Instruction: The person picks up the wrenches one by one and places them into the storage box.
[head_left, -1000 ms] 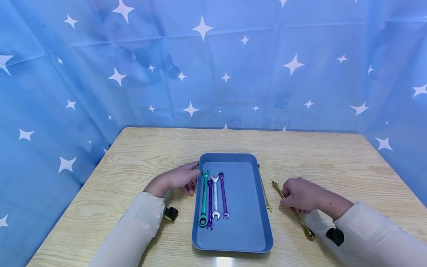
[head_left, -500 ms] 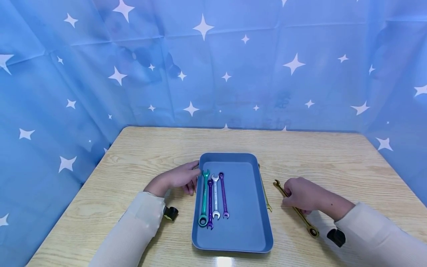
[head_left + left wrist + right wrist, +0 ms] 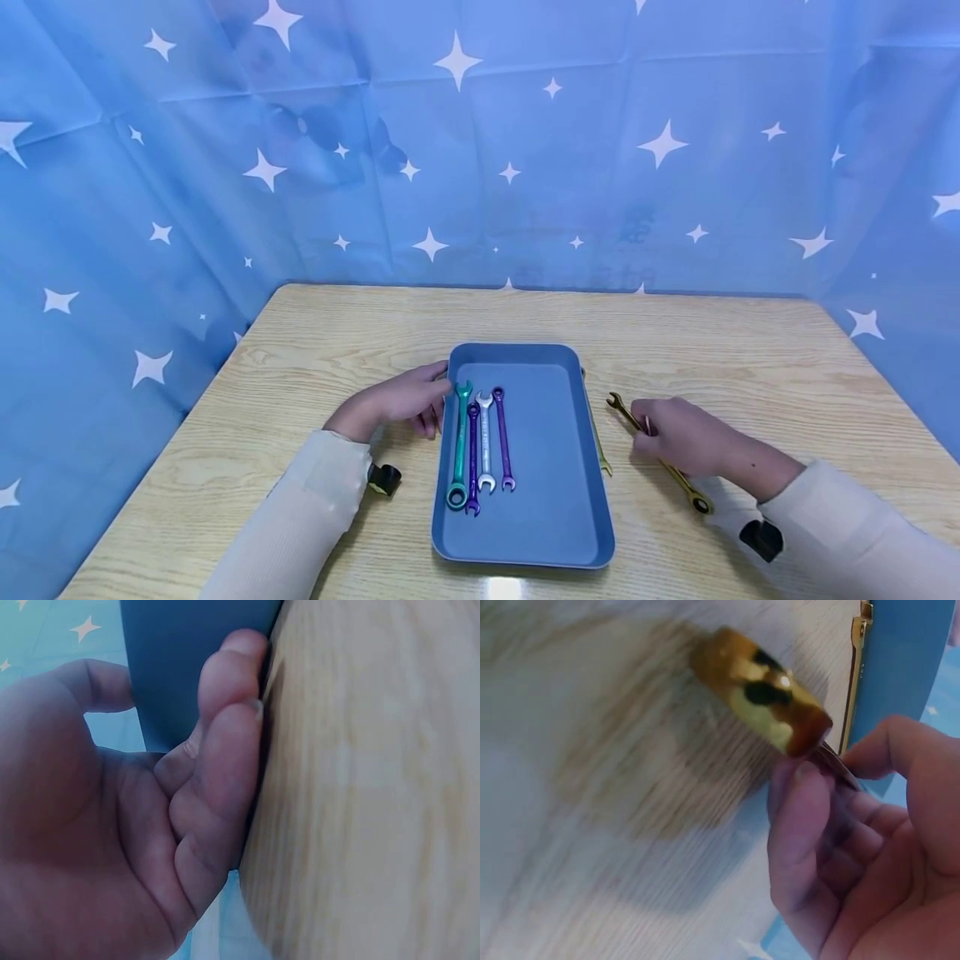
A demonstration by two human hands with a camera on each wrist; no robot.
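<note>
My right hand (image 3: 678, 435) grips a gold combination wrench (image 3: 678, 479) by its shaft, right of the tray; its open end points away and its ring end toward me. In the right wrist view the ring end (image 3: 769, 694) looms large and blurred above the table. My left hand (image 3: 401, 402) holds the left side of the blue-grey tray (image 3: 551, 546), thumb at the rim and curled fingers (image 3: 232, 757) against the outer wall. Inside the tray lie a green wrench (image 3: 461, 442), two purple wrenches (image 3: 472, 458) and a silver open-end wrench (image 3: 485, 446), side by side on the left.
Another gold wrench (image 3: 596, 429) lies on the table along the tray's right wall, partly hidden by it. The wood-grain table (image 3: 360, 325) ends at a blue star-patterned curtain (image 3: 480, 167) behind and at the sides.
The gold wrench in my right hand has rolled, so its ring end shows its opening, and has shifted slightly away from me. My left hand, the tray and its wrenches have stayed put.
</note>
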